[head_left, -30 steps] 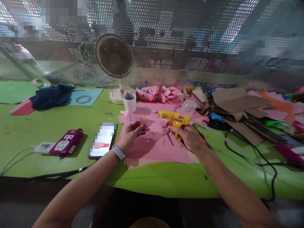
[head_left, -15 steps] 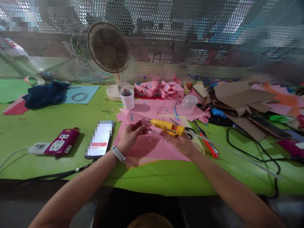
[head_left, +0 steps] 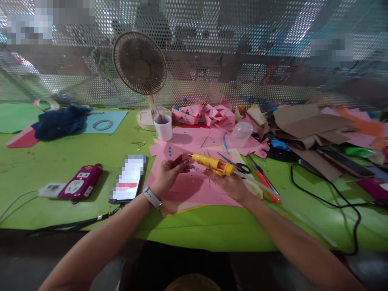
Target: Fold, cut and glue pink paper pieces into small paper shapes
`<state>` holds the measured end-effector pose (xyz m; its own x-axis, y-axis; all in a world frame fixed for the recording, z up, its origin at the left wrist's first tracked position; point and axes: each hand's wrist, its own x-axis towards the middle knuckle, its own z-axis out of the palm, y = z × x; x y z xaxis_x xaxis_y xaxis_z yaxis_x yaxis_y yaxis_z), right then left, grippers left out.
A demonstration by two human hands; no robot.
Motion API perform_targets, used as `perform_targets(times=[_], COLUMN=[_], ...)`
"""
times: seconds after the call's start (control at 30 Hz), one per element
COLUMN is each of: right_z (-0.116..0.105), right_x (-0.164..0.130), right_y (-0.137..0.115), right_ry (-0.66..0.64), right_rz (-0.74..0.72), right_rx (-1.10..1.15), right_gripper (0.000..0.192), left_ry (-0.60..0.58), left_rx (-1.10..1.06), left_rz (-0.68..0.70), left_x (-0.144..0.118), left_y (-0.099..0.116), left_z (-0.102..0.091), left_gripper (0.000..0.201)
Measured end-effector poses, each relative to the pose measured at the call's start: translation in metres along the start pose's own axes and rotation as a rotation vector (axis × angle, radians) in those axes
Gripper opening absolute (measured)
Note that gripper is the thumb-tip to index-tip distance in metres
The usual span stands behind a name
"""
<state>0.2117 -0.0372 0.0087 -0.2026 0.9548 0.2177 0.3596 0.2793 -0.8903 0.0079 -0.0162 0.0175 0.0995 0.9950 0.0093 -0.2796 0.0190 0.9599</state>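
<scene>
Power strip: magenta block [head_left: 79,186] at far left on the green table [head_left: 212,230], white plug beside it.
Phone: [head_left: 129,178] flat on the table, just left of the left wrist.
Left hand: [head_left: 168,173] fingers pinched on a small pink paper piece [head_left: 178,159], held above the pink sheet [head_left: 194,188].
Cup: white [head_left: 164,127], behind the hands, near the fan base [head_left: 148,118].
Glue gun: yellow [head_left: 212,163], nozzle pointing left, tip touching or just beside the paper piece; cannot tell which.
Right hand: [head_left: 228,184] wrapped around the glue gun grip from below.
Scissors: [head_left: 236,165] lying just right of the gun.
Cutter: red [head_left: 264,182], further right.
</scene>
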Motion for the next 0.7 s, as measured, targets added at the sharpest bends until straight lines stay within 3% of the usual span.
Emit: perform_targets(times=[0.1,0.5,0.7], right_z=[0.001,-0.003,-0.004], right_x=[-0.001,-0.002,-0.003], right_y=[-0.004,-0.023,-0.021], right_ry=[0.063,0.080,0.067], right_rz=[0.000,-0.062,-0.060], right_rx=[0.024,-0.064,-0.075], right_gripper=[0.024,0.024,0.023], left_ry=[-0.004,0.007,0.008], left_rx=[0.022,0.072,0.081], left_rz=[0.013,0.045,0.052], left_x=[-0.001,0.000,0.001], left_y=[0.001,-0.003,-0.004], left_z=[0.000,-0.002,-0.003], left_gripper=[0.029,0.027,0.026])
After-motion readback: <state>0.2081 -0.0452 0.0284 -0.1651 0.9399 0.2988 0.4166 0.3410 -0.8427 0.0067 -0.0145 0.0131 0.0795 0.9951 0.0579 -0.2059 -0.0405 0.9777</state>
